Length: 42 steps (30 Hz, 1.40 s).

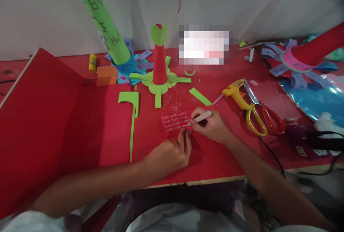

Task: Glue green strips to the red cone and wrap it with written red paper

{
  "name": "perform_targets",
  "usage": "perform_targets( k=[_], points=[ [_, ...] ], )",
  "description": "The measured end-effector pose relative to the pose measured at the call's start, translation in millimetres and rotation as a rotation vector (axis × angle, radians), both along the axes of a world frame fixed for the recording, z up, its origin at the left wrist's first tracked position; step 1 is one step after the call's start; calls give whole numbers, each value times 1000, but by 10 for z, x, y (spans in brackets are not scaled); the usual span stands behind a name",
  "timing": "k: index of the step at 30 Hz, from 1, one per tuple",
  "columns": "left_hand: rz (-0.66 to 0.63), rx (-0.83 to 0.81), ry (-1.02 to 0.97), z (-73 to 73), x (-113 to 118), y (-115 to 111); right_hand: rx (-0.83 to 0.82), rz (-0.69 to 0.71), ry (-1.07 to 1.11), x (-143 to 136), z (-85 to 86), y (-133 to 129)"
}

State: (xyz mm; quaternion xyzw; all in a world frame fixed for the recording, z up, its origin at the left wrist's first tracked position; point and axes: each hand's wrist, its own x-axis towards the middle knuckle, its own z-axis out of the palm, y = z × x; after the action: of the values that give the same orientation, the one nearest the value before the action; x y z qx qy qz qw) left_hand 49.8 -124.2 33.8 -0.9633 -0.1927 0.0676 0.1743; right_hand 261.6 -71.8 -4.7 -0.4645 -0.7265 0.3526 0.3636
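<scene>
A white pen (pixel 203 116) is pinched in my right hand (pixel 208 126), its tip on a small red paper piece (pixel 174 121). White handwritten words run across that piece in several rows. My left hand (pixel 172 153) is closed at the paper's lower right corner, with finger and thumb together. A small purple bit shows at those fingertips, but I cannot make out what it is. Behind the writing stands a red paper cone (pixel 159 63) on a green scalloped base (pixel 147 78) with strips. A cut green strip (pixel 200 96) lies beyond my right hand.
Yellow and red-handled scissors (pixel 262 112) and a yellow glue gun (pixel 238 92) lie at right. A glue stick (pixel 92 63), a tall green paper tube (pixel 107 27), a green offcut (pixel 131 99) and a raised red board (pixel 37 117) are at left. A red tube (pixel 322 45) leans at far right.
</scene>
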Motion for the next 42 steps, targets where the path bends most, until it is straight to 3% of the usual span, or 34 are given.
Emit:
perform_targets(
  k=[5, 12, 17, 31, 42],
  points=[
    [55, -34, 27, 45, -13, -29, 46, -104, 3, 25, 31, -7],
    [144, -5, 2, 90, -38, -46, 27, -35, 65, -5, 39, -1],
    [117, 16, 11, 127, -22, -12, -42, 65, 72, -22, -5, 24],
    [25, -51, 36, 53, -22, 58, -14, 64, 40, -16, -24, 10],
    [-11, 19, 8, 16, -19, 57, 4, 84, -11, -34, -1, 14]
  ],
)
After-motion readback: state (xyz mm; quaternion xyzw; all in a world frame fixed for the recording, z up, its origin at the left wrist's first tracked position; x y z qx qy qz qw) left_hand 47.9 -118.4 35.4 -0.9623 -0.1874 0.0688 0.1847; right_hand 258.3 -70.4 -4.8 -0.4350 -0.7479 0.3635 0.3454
